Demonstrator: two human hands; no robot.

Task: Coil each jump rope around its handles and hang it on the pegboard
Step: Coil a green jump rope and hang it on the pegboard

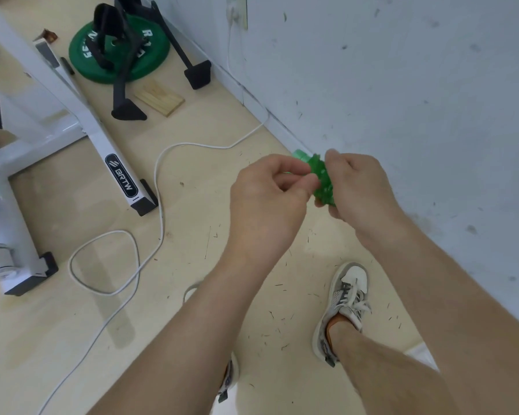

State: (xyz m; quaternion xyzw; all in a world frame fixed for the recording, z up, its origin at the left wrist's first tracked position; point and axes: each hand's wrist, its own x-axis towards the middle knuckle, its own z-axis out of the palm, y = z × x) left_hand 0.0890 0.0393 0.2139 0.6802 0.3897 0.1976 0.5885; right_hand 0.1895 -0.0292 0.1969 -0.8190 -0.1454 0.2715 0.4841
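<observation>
- Well, I have the green jump rope [322, 182] bunched into a tight bundle between the two hands. The right hand [355, 182] is curled round it, and the left hand [268, 190] pinches one part with thumb and fingertips.
- If that pinch lets go before the last turn is tucked in, I expect the coils to spring loose.
- A handle end [300, 154] pokes out just above the left fingers, and a slack grip could let it slide free.
- No pegboard is in view. The white cable [159, 181] on the floor, left of the left hand, could snag a foot on the way.
</observation>
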